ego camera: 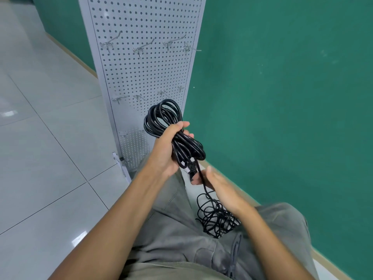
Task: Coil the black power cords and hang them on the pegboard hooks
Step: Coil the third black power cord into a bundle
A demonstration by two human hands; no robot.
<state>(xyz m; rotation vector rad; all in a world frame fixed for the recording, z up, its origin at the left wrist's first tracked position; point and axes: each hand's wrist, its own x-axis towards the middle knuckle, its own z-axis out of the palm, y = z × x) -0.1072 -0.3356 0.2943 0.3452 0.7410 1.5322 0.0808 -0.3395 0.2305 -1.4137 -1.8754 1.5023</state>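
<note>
Two hands share one black cord: the left hand [165, 150] clenches the finished coil [173, 132] upright before the pegboard [141, 67], so loops stay stacked, while the right hand [214, 180] (fingers loosely extended) guides the trailing strand from the loose tangle [217, 217] below. All hooks [141, 48] look bare. No readable writing anywhere.

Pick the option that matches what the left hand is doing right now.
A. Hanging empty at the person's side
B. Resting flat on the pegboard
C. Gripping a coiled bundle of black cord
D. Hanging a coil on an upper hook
C: the left hand has its fingers wrapped round the coiled black cord, held in front of the pegboard, whose upper hooks carry nothing.
</note>
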